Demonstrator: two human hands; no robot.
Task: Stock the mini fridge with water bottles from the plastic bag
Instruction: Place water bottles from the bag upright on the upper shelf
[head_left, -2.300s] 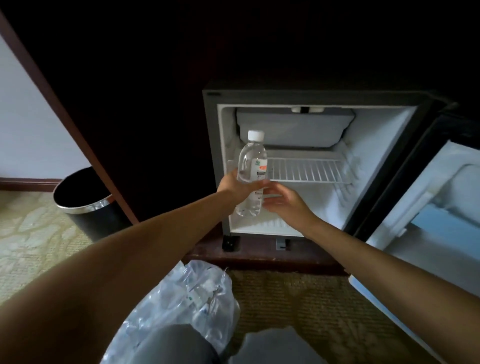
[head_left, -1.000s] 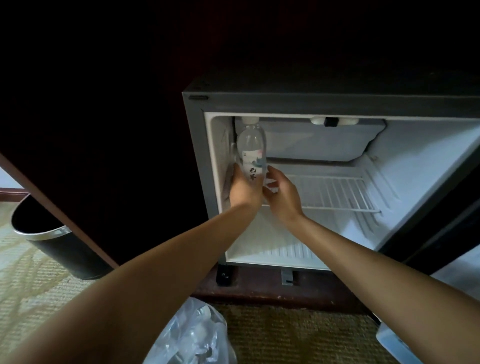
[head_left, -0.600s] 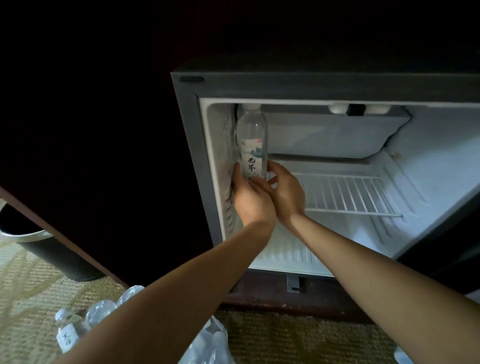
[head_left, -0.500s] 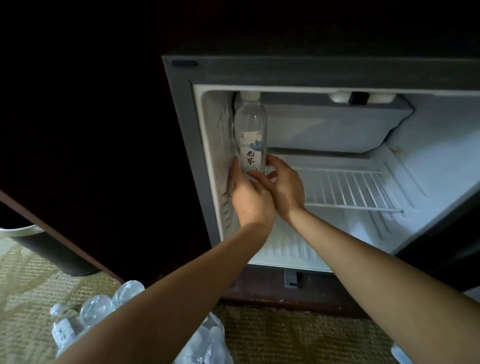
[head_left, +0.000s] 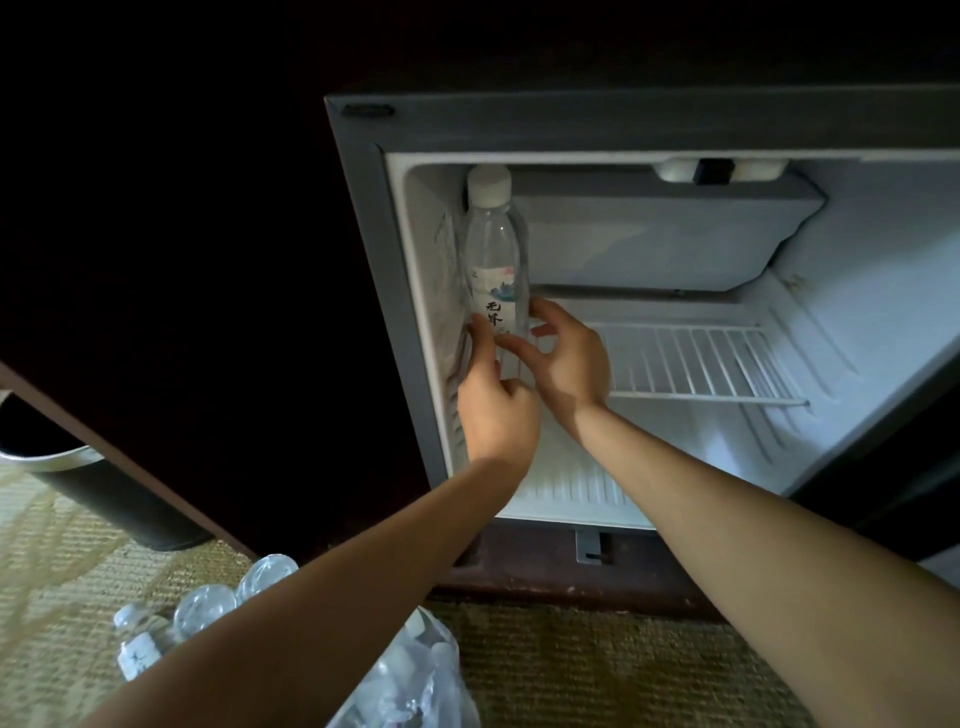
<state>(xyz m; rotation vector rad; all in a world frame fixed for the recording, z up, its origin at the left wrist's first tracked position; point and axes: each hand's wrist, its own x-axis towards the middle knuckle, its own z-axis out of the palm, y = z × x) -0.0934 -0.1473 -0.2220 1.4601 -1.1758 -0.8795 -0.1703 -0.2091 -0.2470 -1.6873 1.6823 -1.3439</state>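
Note:
A clear water bottle (head_left: 496, 254) with a white cap stands upright at the left end of the wire shelf (head_left: 691, 364) inside the open mini fridge (head_left: 363, 234). My right hand (head_left: 566, 364) holds the bottle's lower part, thumb on its right side and fingers across its front. My left hand (head_left: 496, 415) sits just below, its fingers reaching up against the bottle's lower left side, thumb off the bottle. The plastic bag (head_left: 415, 686) with more bottles lies on the carpet below my arms.
Several loose water bottles (head_left: 202, 613) lie on the carpet at the lower left. A black bin (head_left: 78, 483) stands at the left beside the dark cabinet. A freezer box (head_left: 649, 234) fills the fridge's top. The fridge's ribbed white floor lies under the shelf.
The bottle went from in front of the fridge onto the left end of the shelf. Over the last half second my left hand has slipped down from the bottle's base.

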